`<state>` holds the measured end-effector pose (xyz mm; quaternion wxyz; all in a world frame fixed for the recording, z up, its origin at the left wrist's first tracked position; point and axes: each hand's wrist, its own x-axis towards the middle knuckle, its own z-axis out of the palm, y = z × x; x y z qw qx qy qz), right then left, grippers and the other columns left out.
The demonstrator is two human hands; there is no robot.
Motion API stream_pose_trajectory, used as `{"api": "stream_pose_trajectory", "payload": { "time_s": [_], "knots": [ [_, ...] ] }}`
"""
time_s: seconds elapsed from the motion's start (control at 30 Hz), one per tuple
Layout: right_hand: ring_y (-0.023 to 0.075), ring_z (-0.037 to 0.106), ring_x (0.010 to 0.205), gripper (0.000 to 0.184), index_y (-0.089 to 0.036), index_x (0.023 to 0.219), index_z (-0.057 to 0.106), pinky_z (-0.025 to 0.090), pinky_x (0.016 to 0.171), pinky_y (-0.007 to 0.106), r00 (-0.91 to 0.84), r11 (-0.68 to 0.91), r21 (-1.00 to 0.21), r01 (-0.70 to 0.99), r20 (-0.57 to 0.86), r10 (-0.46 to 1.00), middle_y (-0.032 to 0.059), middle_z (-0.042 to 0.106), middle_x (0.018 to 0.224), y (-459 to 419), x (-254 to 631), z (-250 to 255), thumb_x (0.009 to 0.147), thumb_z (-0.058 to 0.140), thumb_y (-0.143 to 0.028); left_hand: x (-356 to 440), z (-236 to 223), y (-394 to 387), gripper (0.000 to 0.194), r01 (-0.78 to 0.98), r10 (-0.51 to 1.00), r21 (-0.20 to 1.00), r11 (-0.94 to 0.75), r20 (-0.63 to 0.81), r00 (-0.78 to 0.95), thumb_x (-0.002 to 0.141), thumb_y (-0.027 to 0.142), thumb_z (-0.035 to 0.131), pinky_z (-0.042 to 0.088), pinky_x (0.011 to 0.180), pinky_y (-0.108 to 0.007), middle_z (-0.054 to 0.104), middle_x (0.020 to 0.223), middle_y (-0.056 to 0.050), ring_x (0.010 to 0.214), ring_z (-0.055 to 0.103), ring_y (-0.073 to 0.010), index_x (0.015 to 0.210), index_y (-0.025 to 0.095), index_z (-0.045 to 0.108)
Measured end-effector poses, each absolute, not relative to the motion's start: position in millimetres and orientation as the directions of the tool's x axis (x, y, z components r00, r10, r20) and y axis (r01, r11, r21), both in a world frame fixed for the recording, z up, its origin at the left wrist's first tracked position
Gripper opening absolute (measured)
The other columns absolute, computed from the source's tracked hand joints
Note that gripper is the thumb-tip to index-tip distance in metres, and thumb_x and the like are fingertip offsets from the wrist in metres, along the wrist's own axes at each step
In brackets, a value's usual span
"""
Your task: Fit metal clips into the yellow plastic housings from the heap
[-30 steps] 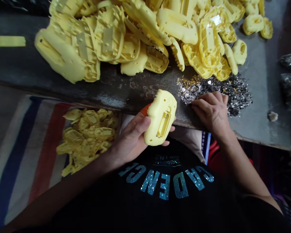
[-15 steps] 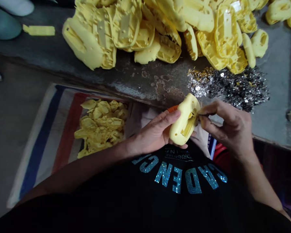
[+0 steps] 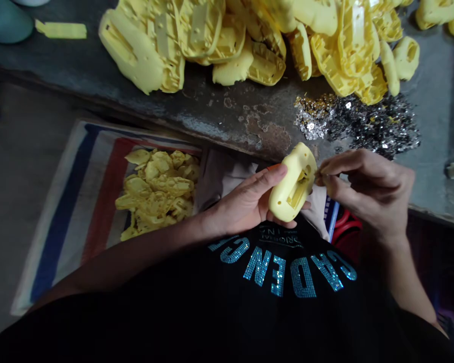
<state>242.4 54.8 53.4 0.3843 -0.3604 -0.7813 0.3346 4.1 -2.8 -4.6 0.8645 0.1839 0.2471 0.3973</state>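
Gripping the yellow battery-compartment shell (image 3: 282, 194) in our left hand (image 3: 245, 204), just off the bench (image 3: 196, 121) edge, we've now got our right hand (image 3: 378, 186) away from the metal clip pile (image 3: 382, 126) and pinched shut by the shell's side, so it's two-handed work, though can't tell if there's a clip in there.

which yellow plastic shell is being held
The pale yellow plastic shell in the left hand; the other yellow shells lie on the dark grey table or heaped below it.
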Motion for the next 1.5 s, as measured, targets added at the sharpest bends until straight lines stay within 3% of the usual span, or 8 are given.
{"api": "stream_pose_trajectory", "payload": {
  "time_s": [0.17,0.4,0.67,0.87,1.07,1.33,1.4,1.5],
  "knots": [
    [0.0194,0.075,0.077,0.014,-0.029,0.102,0.083,0.058,0.065,0.035,-0.537,0.661,-0.539,0.522,0.395,0.746,0.0007,0.081,0.091,51,237,49,0.104,0.075,-0.017,6,-5,-5,0.071,-0.593,0.778,0.52,0.614,-0.271,0.567,0.104,0.071,0.085,0.076,0.071,-0.035,0.088,0.134,-0.015,0.11,0.09,-0.034,0.158,0.026,0.072],
    [0.0247,0.076,0.082,0.018,-0.033,0.111,0.09,0.065,0.074,0.044,-0.483,0.578,-0.676,0.457,0.357,0.799,0.0032,0.08,0.092,51,236,50,0.107,0.075,-0.024,4,-5,-4,0.071,-0.591,0.754,0.483,0.646,-0.284,0.593,0.105,0.071,0.084,0.074,0.07,-0.033,0.086,0.144,-0.015,0.113,0.09,-0.0341,0.16,0.028,0.071],
    [0.023,0.073,0.08,0.012,-0.033,0.111,0.075,0.063,0.072,0.043,-0.566,0.47,-0.795,0.384,0.199,0.8,0.0008,0.08,0.095,62,236,64,0.105,0.079,-0.024,6,-4,-5,0.071,-0.58,0.748,0.489,0.652,-0.284,0.6,0.107,0.072,0.08,0.072,0.066,-0.031,0.085,0.147,-0.015,0.122,0.088,-0.0377,0.163,0.03,0.07],
    [0.0196,0.071,0.076,0.008,-0.033,0.112,0.073,0.062,0.073,0.038,-0.568,0.545,-0.7,0.463,0.238,0.788,-0.001,0.077,0.094,60,234,60,0.108,0.077,-0.027,9,-3,-5,0.063,-0.594,0.756,0.476,0.648,-0.31,0.576,0.105,0.072,0.084,0.072,0.064,-0.031,0.088,0.139,-0.013,0.109,0.09,-0.033,0.151,0.029,0.076],
    [0.0186,0.072,0.075,0.016,-0.032,0.111,0.075,0.06,0.071,0.034,-0.577,0.609,-0.634,0.476,0.298,0.76,-0.002,0.078,0.093,58,229,54,0.104,0.076,-0.017,10,-13,-6,0.052,-0.618,0.768,0.473,0.628,-0.247,0.592,0.111,0.069,0.077,0.073,0.071,-0.031,0.088,0.134,-0.009,0.112,0.089,-0.032,0.144,0.029,0.076],
    [0.0168,0.072,0.072,0.012,-0.031,0.108,0.076,0.057,0.064,0.032,-0.505,0.626,-0.561,0.542,0.378,0.776,-0.0029,0.084,0.096,45,234,53,0.108,0.078,-0.02,7,-12,-4,0.064,-0.607,0.756,0.474,0.638,-0.238,0.609,0.113,0.073,0.072,0.073,0.07,-0.03,0.086,0.143,-0.014,0.117,0.089,-0.0338,0.156,0.026,0.071],
    [0.0188,0.077,0.081,0.013,-0.032,0.11,0.077,0.063,0.073,0.035,-0.482,0.641,-0.555,0.53,0.424,0.766,-0.0021,0.086,0.101,45,237,51,0.109,0.079,-0.018,7,-9,-3,0.072,-0.601,0.75,0.47,0.647,-0.248,0.614,0.11,0.076,0.075,0.073,0.068,-0.03,0.085,0.144,-0.017,0.117,0.089,-0.0353,0.16,0.024,0.069],
    [0.028,0.084,0.115,0.013,-0.031,0.121,0.082,0.069,0.099,0.045,-0.493,0.651,-0.584,0.485,0.432,0.755,0.0055,0.088,0.124,55,243,48,0.109,0.084,-0.027,8,-6,-4,0.081,-0.601,0.769,0.496,0.626,-0.264,0.583,0.103,0.078,0.083,0.073,0.065,-0.031,0.085,0.142,-0.016,0.109,0.09,-0.0339,0.163,0.026,0.067]
  ]
}}
